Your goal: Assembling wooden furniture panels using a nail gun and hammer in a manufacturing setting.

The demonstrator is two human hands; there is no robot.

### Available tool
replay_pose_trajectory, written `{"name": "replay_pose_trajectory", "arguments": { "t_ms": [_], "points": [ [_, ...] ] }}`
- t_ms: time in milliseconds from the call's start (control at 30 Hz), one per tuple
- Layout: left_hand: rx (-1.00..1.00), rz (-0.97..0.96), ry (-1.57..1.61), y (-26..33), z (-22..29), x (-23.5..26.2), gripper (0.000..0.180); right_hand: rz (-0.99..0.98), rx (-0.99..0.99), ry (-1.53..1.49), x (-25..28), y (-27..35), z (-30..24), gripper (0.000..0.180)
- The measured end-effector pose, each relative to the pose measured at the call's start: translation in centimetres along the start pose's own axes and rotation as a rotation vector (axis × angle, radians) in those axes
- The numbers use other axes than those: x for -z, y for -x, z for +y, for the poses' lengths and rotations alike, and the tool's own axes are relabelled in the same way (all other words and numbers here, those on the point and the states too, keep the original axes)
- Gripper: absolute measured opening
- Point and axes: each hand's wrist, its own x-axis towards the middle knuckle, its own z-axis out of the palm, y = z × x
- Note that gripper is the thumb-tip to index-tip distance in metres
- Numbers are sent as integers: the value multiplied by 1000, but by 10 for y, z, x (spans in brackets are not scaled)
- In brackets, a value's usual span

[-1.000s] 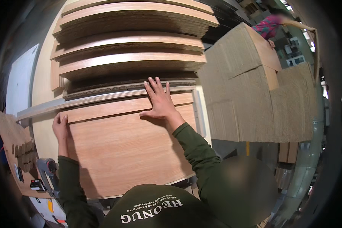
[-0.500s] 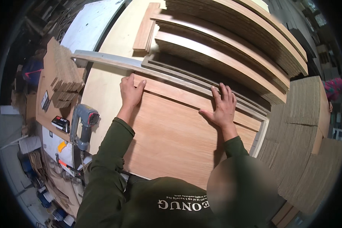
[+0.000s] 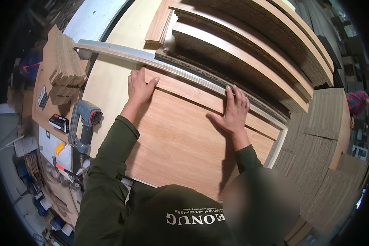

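Note:
A flat wood-grain panel (image 3: 180, 139) lies in front of me, with a narrow wood-grain strip (image 3: 188, 91) along its far edge. My left hand (image 3: 140, 88) is at the strip's left end, fingers curled over it and thumb resting on its face. Toward the strip's right part, my right hand (image 3: 235, 110) lies with fingers stretched forward to the long wooden rail (image 3: 176, 71) and thumb spread left. The rail runs just beyond the strip. A shorter side rail (image 3: 276, 148) stands at the panel's right end.
Beyond the rail stand stacks of long wood-grain boards (image 3: 233, 45). Stacked brown boards (image 3: 309, 127) fill the right side. To the left are a grey nail gun (image 3: 87, 123), a small black box (image 3: 59, 122) and a pile of short boards (image 3: 65, 61). Another person's patterned sleeve (image 3: 356, 102) shows far right.
The whole view has shifted slightly. Both hands stay at nearly the same places on the strip and rail; no object has visibly been picked up or put down.

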Motion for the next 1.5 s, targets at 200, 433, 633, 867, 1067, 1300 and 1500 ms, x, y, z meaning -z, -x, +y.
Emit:
{"name": "replay_pose_trajectory", "arguments": {
  "t_ms": [200, 433, 633, 867, 1067, 1300, 1500],
  "points": [
    [0, 28, 41, 2, -9, -3, 60, -57, 20, 82, -23, -34, -47, 97],
    [-134, 45, 262, 56, -27, 54, 70, -21, 25, 136, -20, -31, -35, 94],
    [164, 210, -494, 158, -153, 151, 80, 38, 76, 106, -29, -31, -41, 96],
    [407, -64, -410, 113, -169, 138, 62, 31, 16, 60, -23, -33, -47, 97],
    [127, -210, -40, 82, -113, 198, 34, 26, -43, 15, -21, -31, -41, 100],
    [-164, -476, 234, 17, -18, 178, 33, 56, -47, -30, -29, -31, -39, 99],
    [7, -681, 199, -9, 30, 160, 17, 76, -59, -30, -26, -30, -37, 98]
  ]
}}
